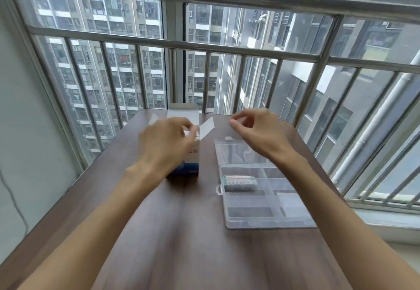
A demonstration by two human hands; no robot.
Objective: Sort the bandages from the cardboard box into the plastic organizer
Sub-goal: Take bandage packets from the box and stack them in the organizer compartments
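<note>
The brown table [181,244] carries everything here, and nearest the person it is just bare wood with two arms stretched over it. A bit farther, toward the right edge, lies the plastic organizer [261,218]. It lies flat so its little rooms face up and things can be dropped in. Its clear lid [236,153] is folded back toward the far edge, so nothing blocks the way. One pack of bandages [240,182] already lies in a room on the left side of the organizer, in the row nearest the lid. Just left of the organizer, near the middle of the table, stands the cardboard box [192,155]. It stands up tall with its flaps [206,127] spread wide, so a hand can go in from the top. The left hand [166,139] is at the box's open top with its fingers curled in. It looks like it is pinching something pale there, but the picture is blurry and I cannot tell for sure. The right hand [256,128] floats over the far end of the lid, fingers loosely bent, holding nothing. I think it is waiting to help. Most of the sorting likely remains.
</note>
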